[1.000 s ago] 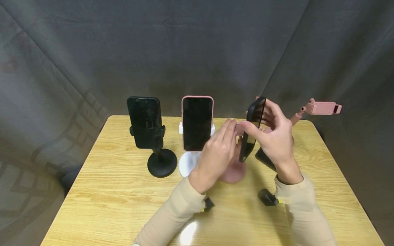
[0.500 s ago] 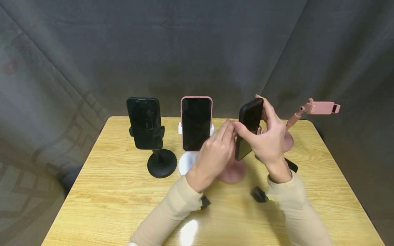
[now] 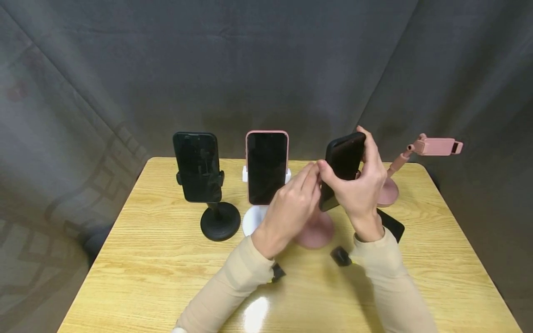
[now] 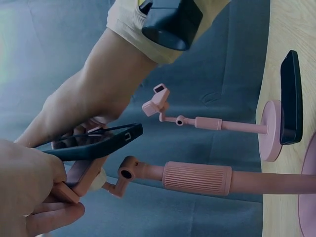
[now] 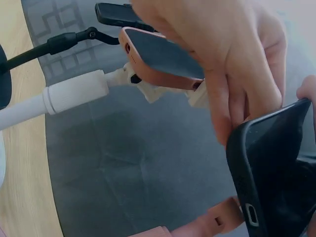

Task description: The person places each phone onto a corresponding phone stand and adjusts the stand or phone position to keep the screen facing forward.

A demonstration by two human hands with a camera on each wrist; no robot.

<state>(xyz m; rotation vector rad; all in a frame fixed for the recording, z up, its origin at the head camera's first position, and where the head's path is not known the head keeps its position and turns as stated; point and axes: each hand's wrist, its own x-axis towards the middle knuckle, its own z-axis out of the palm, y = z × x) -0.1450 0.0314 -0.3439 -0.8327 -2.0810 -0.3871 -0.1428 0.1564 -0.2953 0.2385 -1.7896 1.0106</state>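
My left hand (image 3: 289, 210) grips the pink clamp (image 4: 86, 173) of a pink phone stand (image 4: 197, 177), its fingers curled around the clamp's end in the left wrist view. The stand's round base (image 3: 317, 231) rests on the table below that hand. In my right hand (image 3: 362, 187) is a black-cased phone (image 3: 347, 155), held by thumb and fingers at its edges. The phone is tilted, and in the left wrist view it lies against or just over the clamp; whether it sits inside the jaws is hidden. My left fingers touch or nearly touch its edge.
To the left stand a black stand holding a black phone (image 3: 197, 166) and a white stand holding a pink-cased phone (image 3: 267, 167). A second pink stand (image 3: 435, 146) is at the back right. Near its base another dark phone (image 3: 391, 225) lies flat on the wooden table (image 3: 158, 277).
The right hand has turned the black-cased phone from nearly edge-on so more of its screen shows. The right forearm has swung left; the left hand stays at the clamp.
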